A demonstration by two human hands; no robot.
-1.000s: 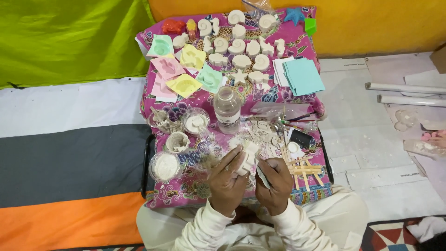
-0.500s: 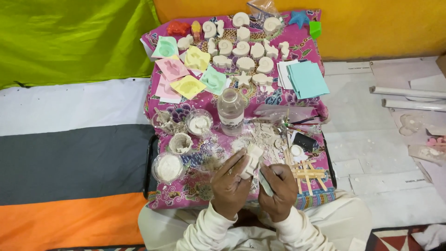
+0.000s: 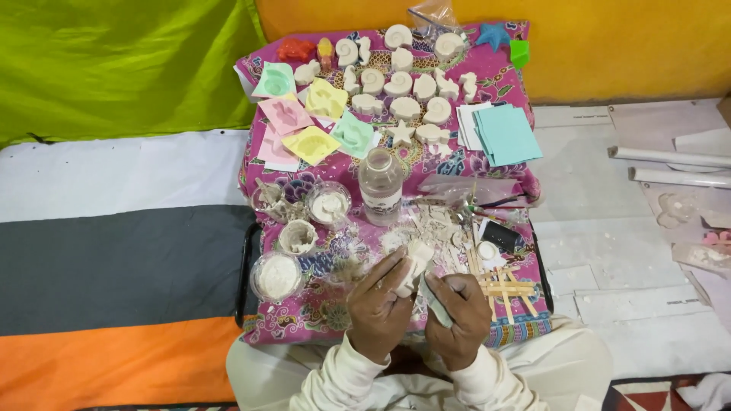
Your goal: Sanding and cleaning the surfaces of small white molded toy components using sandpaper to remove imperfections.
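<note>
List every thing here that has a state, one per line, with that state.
left hand: gripping a white plaster piece
right hand: closed on a grey scraper tool
clear bottle: upright, capped
round tub: open, holds white powder
small cup: open, white inside
plaster shapes: unmoulded, laid out on the cloth
teal paper stack: lying flat

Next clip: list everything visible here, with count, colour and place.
Plaster shapes: about twenty, white, far end of cloth.
Moulds: about six, pastel, far left of cloth.
Paper stack: one, turquoise on white, far right.
Bottle: one, clear, centre.
Cups: four, clear with white powder, left.
Wooden sticks: several, tan, near right.
Cloth: one, pink patterned.
Plaster piece: one, white, in left hand.
Tool: one, grey, in right hand.
Left hand: holds the piece.
Right hand: grips the tool.
</note>
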